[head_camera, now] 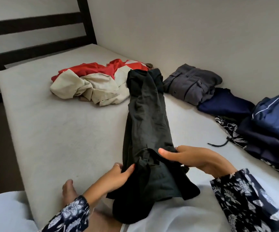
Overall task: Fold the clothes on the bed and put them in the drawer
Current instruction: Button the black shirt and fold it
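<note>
While a bare foot (68, 190) rests on the bed (55, 131) just left of it, the left hand (117, 175) has its grip closed on the near end of the black garment (145, 118), thumb on top and fingers curled under the cloth. From that grip the garment runs away in a long narrow strip along the mattress. Beyond the left grip and a little to its left lies the unfolded heap of red and beige clothes (98, 82), touching the garment's far end. To the right of the left grip, the right hand (197, 158) pinches the same near end. Further right of this grip lie the folded grey shirt (192, 84) and the navy pile (269, 121) along the wall.
</note>
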Available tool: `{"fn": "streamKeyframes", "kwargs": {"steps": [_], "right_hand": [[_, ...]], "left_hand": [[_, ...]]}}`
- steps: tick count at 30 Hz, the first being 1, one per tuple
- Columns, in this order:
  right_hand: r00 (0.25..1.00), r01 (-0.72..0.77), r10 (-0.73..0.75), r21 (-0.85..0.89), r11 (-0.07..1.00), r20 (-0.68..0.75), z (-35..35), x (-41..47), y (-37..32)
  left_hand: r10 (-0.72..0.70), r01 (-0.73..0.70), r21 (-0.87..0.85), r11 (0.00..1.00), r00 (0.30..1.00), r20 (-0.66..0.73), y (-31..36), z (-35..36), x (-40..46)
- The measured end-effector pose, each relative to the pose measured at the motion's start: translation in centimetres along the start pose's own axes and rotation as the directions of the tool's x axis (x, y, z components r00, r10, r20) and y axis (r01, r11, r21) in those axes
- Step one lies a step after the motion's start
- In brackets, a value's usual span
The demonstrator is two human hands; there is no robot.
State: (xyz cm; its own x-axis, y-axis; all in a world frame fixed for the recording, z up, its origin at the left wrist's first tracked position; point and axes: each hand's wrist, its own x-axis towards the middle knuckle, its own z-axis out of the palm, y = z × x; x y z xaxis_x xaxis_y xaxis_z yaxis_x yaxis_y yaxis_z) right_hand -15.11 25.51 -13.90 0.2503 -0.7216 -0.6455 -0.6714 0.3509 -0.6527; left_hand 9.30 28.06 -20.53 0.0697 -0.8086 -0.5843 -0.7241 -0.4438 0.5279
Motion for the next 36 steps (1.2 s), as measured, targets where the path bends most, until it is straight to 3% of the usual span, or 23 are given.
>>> {"fn": "streamKeyframes", "kwargs": {"steps": [4, 7, 9, 12, 13, 14, 16, 17, 19, 21, 23, 25, 27, 29, 31, 32, 34, 36], "right_hand": [[0.989, 0.026, -0.015, -0.074, 0.997, 0.148, 1.2, -0.5, 0.2], [0.989, 0.03, -0.005, -0.17, 0.985, 0.147, 1.9, 0.3, 0.4], [0.988, 0.145, -0.132, -0.218, 0.965, 0.074, 2.0, 0.7, 0.4], [0.952, 0.306, -0.306, 0.023, 0.952, -0.029, 1.1, 0.2, -0.3], [0.951, 0.309, -0.306, 0.094, 0.947, -0.039, 0.7, 0.0, -0.6], [0.959, 0.283, -0.281, 0.083, 0.955, -0.04, 0.5, -0.1, -0.9], [0.985, 0.158, -0.17, -0.257, 0.953, -0.022, 0.8, -0.2, -1.2], [0.995, 0.07, -0.096, -0.46, 0.885, -0.032, 1.3, -0.1, -1.3], [0.998, -0.035, -0.005, -0.672, 0.74, -0.058, 3.0, 0.0, -1.0], [0.993, -0.084, -0.001, -0.711, 0.698, -0.119, 4.4, -0.1, -0.7], [0.963, -0.116, -0.095, -0.707, 0.698, -0.251, 5.3, -0.4, -0.5], [0.876, -0.109, -0.252, -0.676, 0.729, -0.412, 5.9, -0.7, -0.5], [0.741, 0.023, -0.458, -0.663, 0.748, -0.492, 6.4, -0.9, -0.5], [0.631, 0.103, -0.621, -0.743, 0.661, -0.465, 6.6, -0.7, -0.1], [0.601, 0.129, -0.708, -0.83, 0.543, -0.37, 6.6, -0.4, 0.4], [0.617, 0.169, -0.731, -0.858, 0.484, -0.291, 6.6, -0.4, 0.4], [0.671, 0.265, -0.727, -0.868, 0.419, -0.146, 6.8, -0.3, 0.2], [0.737, 0.34, -0.672, -0.82, 0.46, -0.071, 6.8, 0.1, 0.4]], "left_hand": [[-0.005, 0.063, -0.453, 0.889, 0.992, 0.128, -1.8, 1.0, -1.2], [0.091, 0.182, -0.615, 0.767, 0.918, 0.386, -1.0, 0.8, -3.1], [0.173, 0.182, -0.674, 0.716, 0.889, 0.424, -0.4, 0.4, -3.9], [0.23, 0.198, -0.76, 0.619, 0.88, 0.416, 0.3, -1.2, -4.8], [0.221, 0.204, -0.76, 0.617, 0.882, 0.416, 0.2, -1.8, -4.8], [0.212, 0.194, -0.699, 0.688, 0.868, 0.449, 0.2, -2.2, -4.9], [0.179, 0.147, -0.512, 0.847, 0.826, 0.534, 0.0, -2.6, -5.6], [0.127, 0.138, -0.429, 0.893, 0.837, 0.533, 0.0, -2.5, -6.0], [0.099, 0.044, -0.331, 0.943, 0.91, 0.402, 0.0, -2.3, -7.0], [0.121, -0.076, -0.197, 0.978, 0.966, 0.229, -0.4, -2.3, -7.0], [0.225, -0.181, -0.204, 0.962, 0.95, 0.217, -1.1, -1.3, -5.8], [0.343, -0.302, -0.331, 0.894, 0.936, 0.075, -2.0, -0.1, -4.8], [0.453, -0.465, -0.26, 0.846, 0.885, -0.108, -3.2, 1.6, -3.5], [0.557, -0.589, -0.099, 0.802, 0.798, -0.231, -3.8, 2.7, -3.7], [0.633, -0.631, 0.118, 0.767, 0.71, -0.309, -4.2, 3.1, -4.1], [0.634, -0.618, 0.165, 0.769, 0.702, -0.325, -4.2, 3.2, -4.2], [0.611, -0.603, 0.134, 0.786, 0.726, -0.314, -4.1, 3.3, -4.4], [0.523, -0.561, -0.122, 0.819, 0.817, -0.246, -3.4, 3.1, -4.8]]}}
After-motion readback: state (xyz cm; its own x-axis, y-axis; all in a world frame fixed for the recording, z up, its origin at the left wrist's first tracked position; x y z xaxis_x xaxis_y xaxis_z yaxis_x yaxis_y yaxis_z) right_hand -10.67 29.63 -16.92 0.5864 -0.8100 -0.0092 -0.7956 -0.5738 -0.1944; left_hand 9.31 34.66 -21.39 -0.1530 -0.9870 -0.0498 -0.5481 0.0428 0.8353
